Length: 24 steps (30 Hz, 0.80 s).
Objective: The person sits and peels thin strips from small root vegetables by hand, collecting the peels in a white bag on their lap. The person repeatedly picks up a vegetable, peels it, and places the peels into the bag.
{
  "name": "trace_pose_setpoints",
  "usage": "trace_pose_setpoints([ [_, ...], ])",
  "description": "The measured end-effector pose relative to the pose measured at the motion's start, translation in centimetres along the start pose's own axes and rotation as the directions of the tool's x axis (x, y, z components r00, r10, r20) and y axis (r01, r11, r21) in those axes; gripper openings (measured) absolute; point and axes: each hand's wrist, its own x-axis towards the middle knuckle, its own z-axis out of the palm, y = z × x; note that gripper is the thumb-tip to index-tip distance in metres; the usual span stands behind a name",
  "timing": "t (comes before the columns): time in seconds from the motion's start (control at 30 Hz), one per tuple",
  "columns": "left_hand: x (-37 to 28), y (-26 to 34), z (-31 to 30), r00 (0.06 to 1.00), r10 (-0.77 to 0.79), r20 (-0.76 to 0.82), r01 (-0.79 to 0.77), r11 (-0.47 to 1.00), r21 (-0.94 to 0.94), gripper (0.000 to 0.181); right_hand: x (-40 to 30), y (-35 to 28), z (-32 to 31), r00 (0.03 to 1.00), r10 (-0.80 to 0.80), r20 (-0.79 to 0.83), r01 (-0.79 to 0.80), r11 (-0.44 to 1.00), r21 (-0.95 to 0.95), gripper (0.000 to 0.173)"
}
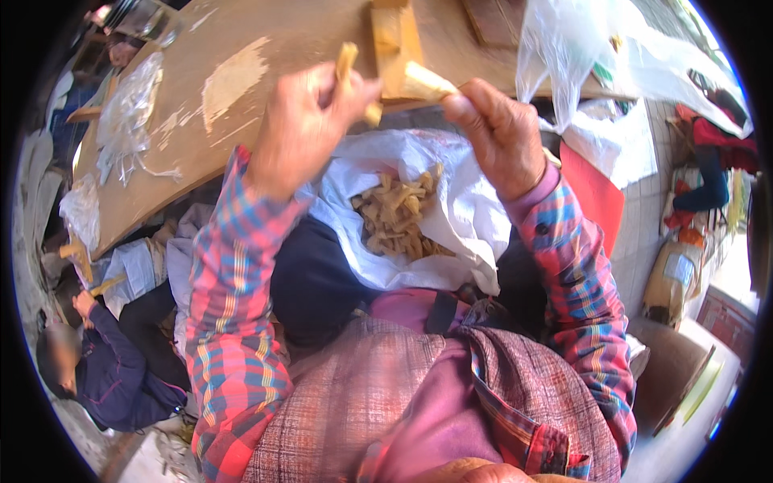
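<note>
My left hand (308, 127), blurred, grips a yellowish-tan strip (346, 60) that sticks out above and below its fingers; the material is unclear. Between the thumb and fingers of my right hand (498, 130) is a pale, roll-like piece (427, 81), which points towards my left hand. The two pieces are apart. Below and between the hands, a white woven sack (338, 181) stands with its mouth spread, holding many tan, curled pieces (398, 211). Beyond it, a wooden block or stand (392, 48) rests on the worn wooden table (241, 36).
Clear plastic bags lie on the table's left side (130, 108) and hang at the upper right (561, 54). A red panel (592, 193) stands right of the sack. At the far left sits another person (121, 368), holding a yellowish piece. Another person (715, 157) is at the far right.
</note>
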Motion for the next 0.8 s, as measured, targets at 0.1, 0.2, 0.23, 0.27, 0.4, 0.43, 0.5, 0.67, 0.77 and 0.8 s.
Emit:
trace_pose_setpoints([
  [0.1, -2.5, -1.2, 1.3, 0.885, 0.176, 0.432, -0.251, 0.960, 0.123, 0.027, -2.3, -1.9, 1.7, 0.977, -0.211, -0.018, 0.211, 0.973, 0.097, 0.014],
  [0.2, -5.6, -2.1, 3.8, 0.875, 0.171, 0.454, 0.033, 0.913, -0.407, 0.040, -3.8, -5.5, 3.7, 0.943, -0.328, 0.050, 0.306, 0.918, 0.253, 0.016],
  [0.23, -6.0, -2.2, 4.2, 0.798, -0.085, 0.596, 0.392, 0.826, -0.406, 0.048, -4.4, -6.1, 4.8, 0.921, -0.381, 0.084, 0.349, 0.900, 0.262, 0.017],
  [0.27, -5.8, -2.4, 4.5, 0.684, -0.166, 0.711, 0.596, 0.689, -0.412, 0.053, -5.4, -6.7, 6.2, 0.898, -0.436, 0.049, 0.393, 0.849, 0.353, 0.018],
  [0.4, -4.7, -2.3, 6.0, 0.605, -0.216, 0.766, 0.773, 0.391, -0.500, 0.049, -8.4, -8.0, 8.0, 0.884, -0.462, 0.072, 0.352, 0.758, 0.549, 0.019],
  [0.43, -4.4, -2.3, 6.0, 0.660, -0.258, 0.706, 0.742, 0.372, -0.557, 0.046, -8.7, -8.0, 8.0, 0.894, -0.445, 0.059, 0.333, 0.745, 0.577, 0.020],
  [0.5, -3.6, -2.3, 5.8, 0.705, -0.197, 0.681, 0.702, 0.330, -0.632, 0.036, -8.6, -8.0, 7.4, 0.914, -0.404, 0.033, 0.297, 0.722, 0.624, 0.022],
  [0.67, -3.2, -3.0, 3.9, 0.902, -0.186, 0.390, 0.406, 0.674, -0.617, 0.021, -5.6, -4.5, 5.2, 0.930, -0.117, -0.348, 0.266, 0.868, 0.419, 0.019],
  [0.77, -3.9, -2.5, 3.5, 0.878, -0.034, 0.477, 0.313, 0.795, -0.519, 0.017, -4.2, -1.5, 4.4, 0.908, 0.085, -0.410, 0.105, 0.902, 0.419, 0.018],
  [0.8, -4.3, -1.7, 3.9, 0.934, -0.052, 0.354, 0.199, 0.897, -0.394, 0.016, -4.1, -1.2, 4.6, 0.912, 0.233, -0.337, -0.054, 0.884, 0.464, 0.021],
])
